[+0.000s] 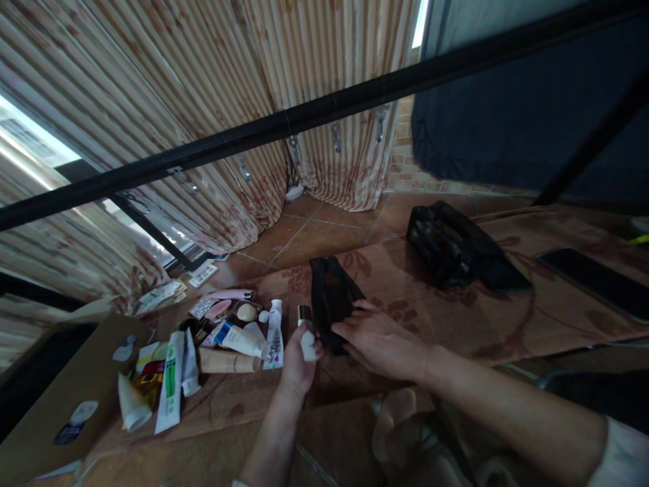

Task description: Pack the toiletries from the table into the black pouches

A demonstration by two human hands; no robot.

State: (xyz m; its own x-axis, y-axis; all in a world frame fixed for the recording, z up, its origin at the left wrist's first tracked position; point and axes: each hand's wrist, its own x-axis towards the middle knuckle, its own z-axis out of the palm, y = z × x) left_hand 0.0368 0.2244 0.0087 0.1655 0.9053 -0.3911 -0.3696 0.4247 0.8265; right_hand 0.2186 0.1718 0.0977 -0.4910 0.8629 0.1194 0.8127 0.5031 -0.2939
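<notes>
My left hand (298, 358) is closed around a small white bottle (307, 343) with a dark, shiny cap, held upright just left of a black pouch (329, 287). The pouch lies on the patterned brown cloth. My right hand (378, 335) grips the pouch's right side, fingers bent over its edge; the fingertips are partly lost against the dark fabric. Left of my left hand lies a pile of cosmetics, among them a white tube with purple marks (274, 335), a white and blue tube (238, 338), a beige tube (229, 361) and a green and white tube (171, 382).
An open black case (456, 247) stands to the right, with a dark phone (598, 277) beyond it. A cardboard box (65, 399) is at the left end. Behind the cloth-covered surface run a dark metal bar (263, 134) and striped curtains (334, 61).
</notes>
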